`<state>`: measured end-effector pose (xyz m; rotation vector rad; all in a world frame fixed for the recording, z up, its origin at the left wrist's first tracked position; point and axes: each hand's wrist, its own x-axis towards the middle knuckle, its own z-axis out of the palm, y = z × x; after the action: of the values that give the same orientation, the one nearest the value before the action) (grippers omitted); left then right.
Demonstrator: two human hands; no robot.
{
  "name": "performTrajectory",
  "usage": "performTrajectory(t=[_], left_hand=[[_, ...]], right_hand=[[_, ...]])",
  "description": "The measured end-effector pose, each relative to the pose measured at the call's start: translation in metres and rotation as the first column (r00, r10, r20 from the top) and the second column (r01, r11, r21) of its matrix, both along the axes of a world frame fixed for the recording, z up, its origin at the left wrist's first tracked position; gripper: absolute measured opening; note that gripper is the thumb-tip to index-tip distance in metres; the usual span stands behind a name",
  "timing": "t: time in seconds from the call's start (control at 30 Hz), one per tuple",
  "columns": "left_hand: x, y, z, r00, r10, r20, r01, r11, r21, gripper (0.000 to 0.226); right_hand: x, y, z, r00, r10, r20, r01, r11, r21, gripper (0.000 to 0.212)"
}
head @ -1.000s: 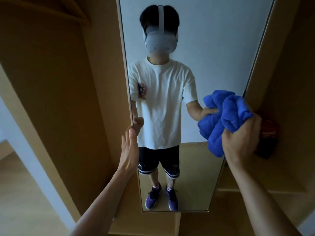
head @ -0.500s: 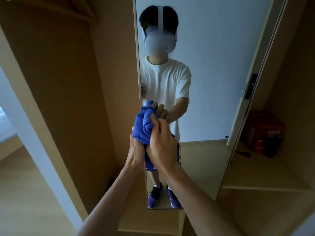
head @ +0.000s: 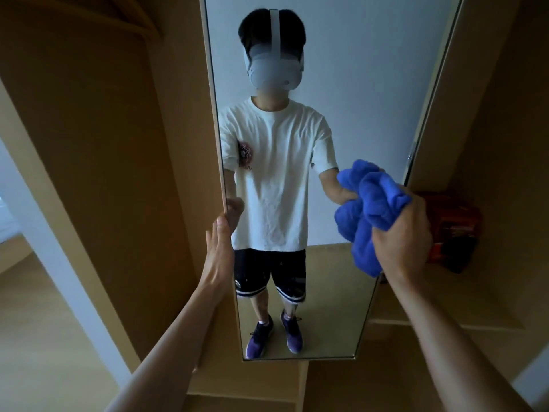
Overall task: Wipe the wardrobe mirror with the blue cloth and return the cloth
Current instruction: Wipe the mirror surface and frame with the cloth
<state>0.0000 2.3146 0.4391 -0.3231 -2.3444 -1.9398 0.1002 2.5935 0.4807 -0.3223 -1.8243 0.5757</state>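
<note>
Blue and bunched into a crumpled wad, the soft terry cloth sits in the head view at the right edge of the tall, narrow wardrobe mirror, about halfway up the glass. The right hand grips it with its fingers curled round the folds, and a tail of fabric hangs below the fist. Whether the cloth presses on the glass or is just in front of it cannot be told.

The left hand is well apart from the right. Its fingers are straight and laid along the mirror's left edge, touching the pale frame.

The mirror reflects a person in a white T-shirt, dark shorts, purple shoes and a white headset. Light brown wooden wardrobe panels stand on both sides. Behind the right hand, a red and black object sits on a wooden shelf.
</note>
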Motion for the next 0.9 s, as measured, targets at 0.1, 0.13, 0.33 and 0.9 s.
performTrajectory(t=[0.1, 0.13, 0.33, 0.9], left_hand=[[0.008, 0.007, -0.004, 1.000, 0.021, 0.010, -0.021, 0.999, -0.036, 0.068], [0.010, 0.008, -0.007, 0.999, 0.013, 0.029, -0.012, 0.998, -0.054, 0.068], [0.033, 0.008, -0.033, 0.994, -0.061, 0.090, 0.065, 0.997, -0.046, 0.095], [0.026, 0.020, -0.052, 0.995, 0.001, 0.103, -0.001, 1.000, -0.002, 0.093]], right_hand=[[0.002, 0.028, -0.006, 0.995, -0.065, 0.075, 0.067, 0.998, -0.021, 0.041], [0.002, 0.030, -0.006, 0.995, -0.066, 0.078, 0.068, 0.997, -0.024, 0.040], [0.007, 0.027, 0.005, 1.000, 0.010, -0.027, -0.009, 1.000, 0.030, 0.030], [0.001, 0.010, -0.032, 0.974, 0.119, 0.192, -0.202, 0.838, 0.506, 0.066]])
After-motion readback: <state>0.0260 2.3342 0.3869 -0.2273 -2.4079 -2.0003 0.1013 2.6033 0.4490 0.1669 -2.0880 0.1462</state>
